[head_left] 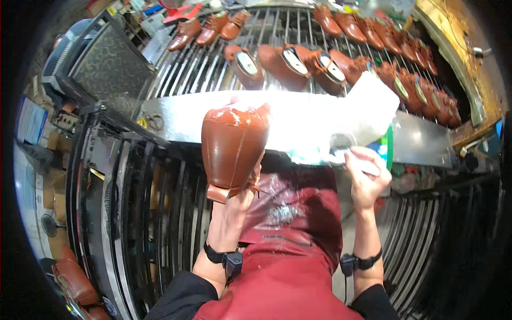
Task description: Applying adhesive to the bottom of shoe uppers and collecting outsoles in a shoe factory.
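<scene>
Head view: left hand point(242, 199) gripped a leather shoe point(234, 149); right of it, right hand point(369, 180) pinched something white point(367, 166). Holding still seemed needed.

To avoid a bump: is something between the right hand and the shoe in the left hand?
Nothing visible stands between the right hand and the held shoe; glare whitens the work surface behind the gap.

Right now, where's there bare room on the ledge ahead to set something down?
The ledge looks bare between the held shoe and the white object, though glare hides detail. Its gray right end, between the green-edged container and the wooden frame, also looks free. Behind, the rack is crowded with shoes, especially rightward.
</scene>
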{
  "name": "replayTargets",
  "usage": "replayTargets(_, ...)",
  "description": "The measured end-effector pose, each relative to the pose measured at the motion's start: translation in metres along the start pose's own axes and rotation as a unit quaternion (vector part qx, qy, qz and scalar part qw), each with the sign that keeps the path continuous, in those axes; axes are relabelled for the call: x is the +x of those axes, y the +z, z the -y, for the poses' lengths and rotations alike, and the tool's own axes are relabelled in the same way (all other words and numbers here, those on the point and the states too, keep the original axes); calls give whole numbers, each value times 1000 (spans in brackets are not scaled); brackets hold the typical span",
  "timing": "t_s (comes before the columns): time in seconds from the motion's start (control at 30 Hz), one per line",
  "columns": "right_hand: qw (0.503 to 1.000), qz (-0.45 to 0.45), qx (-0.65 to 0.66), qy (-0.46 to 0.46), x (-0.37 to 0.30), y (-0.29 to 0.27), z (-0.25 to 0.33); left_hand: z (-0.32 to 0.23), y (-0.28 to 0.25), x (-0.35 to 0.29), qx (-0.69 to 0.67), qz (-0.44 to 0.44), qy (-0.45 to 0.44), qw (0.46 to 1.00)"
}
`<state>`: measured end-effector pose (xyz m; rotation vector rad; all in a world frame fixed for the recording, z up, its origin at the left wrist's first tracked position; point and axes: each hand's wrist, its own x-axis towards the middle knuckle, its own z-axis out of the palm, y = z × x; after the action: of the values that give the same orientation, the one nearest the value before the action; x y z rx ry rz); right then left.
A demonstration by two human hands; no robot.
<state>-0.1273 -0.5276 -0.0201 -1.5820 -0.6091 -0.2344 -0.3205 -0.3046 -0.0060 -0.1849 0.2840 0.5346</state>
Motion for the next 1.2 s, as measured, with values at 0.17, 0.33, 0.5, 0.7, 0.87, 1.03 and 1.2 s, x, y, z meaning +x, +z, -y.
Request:
replayTargets(0.17, 950, 86, -252, -162, 13, 10, -31, -14, 45, 25, 296, 98, 174, 934)
replayTargets(0.33, 942, 59, -303, -133, 30, 27, -29, -55, 88, 88, 423, -55, 342, 837)
replayTargets(0.5, 956, 36, -283, -74, 22, 23, -39, -113, 140, 175, 587, -85, 435, 677)
replayTargets(0.7, 915, 54, -388, 98, 58, -5, 60, -220, 178, 376, 920, -204, 301, 145)
replayTargets(0.87, 878, -77, -398, 255, 20, -13, 45, -312, 142, 496, 969, -51, 227, 88)
replayTargets(1.03, 692, -295, -363, 550, -175, -94, 80, -236, 163, 503, 992, 57, 51, 96)
replayTargets(1.2, 472, -439, -335, 688, -376, -95, 104, 20, 189, 326, 888, 298, 307, 167)
